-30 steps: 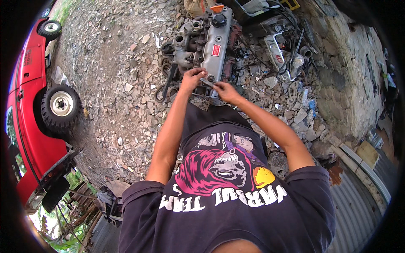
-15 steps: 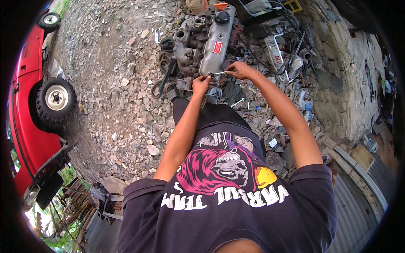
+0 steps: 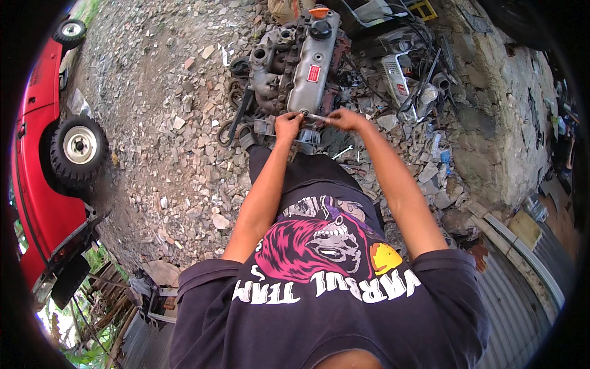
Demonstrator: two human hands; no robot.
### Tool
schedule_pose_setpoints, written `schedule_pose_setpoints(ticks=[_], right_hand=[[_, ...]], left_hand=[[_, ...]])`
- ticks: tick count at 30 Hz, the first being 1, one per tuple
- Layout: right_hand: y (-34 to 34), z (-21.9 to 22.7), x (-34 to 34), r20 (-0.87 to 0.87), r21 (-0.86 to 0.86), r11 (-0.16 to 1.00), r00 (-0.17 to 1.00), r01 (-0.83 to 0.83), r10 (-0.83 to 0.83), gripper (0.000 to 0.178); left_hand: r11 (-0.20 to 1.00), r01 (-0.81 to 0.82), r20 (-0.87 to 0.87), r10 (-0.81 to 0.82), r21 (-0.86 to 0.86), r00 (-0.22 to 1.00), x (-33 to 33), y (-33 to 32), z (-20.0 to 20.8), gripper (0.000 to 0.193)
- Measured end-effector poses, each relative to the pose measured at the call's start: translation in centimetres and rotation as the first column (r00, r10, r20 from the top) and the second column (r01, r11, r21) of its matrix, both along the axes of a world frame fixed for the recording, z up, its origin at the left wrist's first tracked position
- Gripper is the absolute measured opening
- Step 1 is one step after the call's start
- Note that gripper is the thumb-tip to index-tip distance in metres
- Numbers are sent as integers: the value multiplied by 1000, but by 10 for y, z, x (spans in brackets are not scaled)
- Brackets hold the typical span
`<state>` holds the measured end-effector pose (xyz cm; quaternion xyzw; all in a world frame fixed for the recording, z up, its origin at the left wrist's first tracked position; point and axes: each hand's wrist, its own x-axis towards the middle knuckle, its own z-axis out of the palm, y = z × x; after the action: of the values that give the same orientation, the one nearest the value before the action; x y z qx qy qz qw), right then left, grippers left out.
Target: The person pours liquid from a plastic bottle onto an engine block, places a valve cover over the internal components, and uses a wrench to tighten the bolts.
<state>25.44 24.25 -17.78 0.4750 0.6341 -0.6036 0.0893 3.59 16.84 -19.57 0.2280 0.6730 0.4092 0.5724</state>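
A grey valve cover (image 3: 314,58) with a red label tops the engine (image 3: 267,80) that stands on the ground in front of me. At the cover's near end, a slim metal wrench (image 3: 318,117) lies across a round fastener. My right hand (image 3: 345,119) is closed on the wrench's right end. From the other side my left hand (image 3: 288,126) is closed, its fingertips pinched at the wrench's head beside the fastener. Just what the left fingertips press on is partly hidden. A second wrench (image 3: 342,152) lies on the ground nearer me, to the right.
An orange piece (image 3: 318,11) and a black cap (image 3: 321,29) sit at the cover's far end. Right of the engine lie a white plastic crate (image 3: 395,74) and hoses, beside a stone wall (image 3: 491,117). A red vehicle (image 3: 46,184) stands at left on rubble ground.
My right hand has swung the wrench's right end toward me, so the wrench now slants the other way. My left hand stays at its head. The view has shifted slightly.
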Motion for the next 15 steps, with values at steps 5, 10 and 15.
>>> schedule_pose_setpoints(ticks=[5, 10, 15], right_hand=[[-96, -14, -60, -240, -254, 901, 879, 353, -412, 36], [-109, -6, -114, -247, -333, 846, 827, 417, -505, 29], [-81, -2, -89, -190, -36, 970, 952, 239, -241, 33]], left_hand=[[969, 246, -237, -244, -24, 940, -14, 13, 5, 22], [883, 467, -469, -426, -32, 773, -30, 31, 39, 27], [923, 382, -208, -364, 48, 908, -58, 31, 36, 22]])
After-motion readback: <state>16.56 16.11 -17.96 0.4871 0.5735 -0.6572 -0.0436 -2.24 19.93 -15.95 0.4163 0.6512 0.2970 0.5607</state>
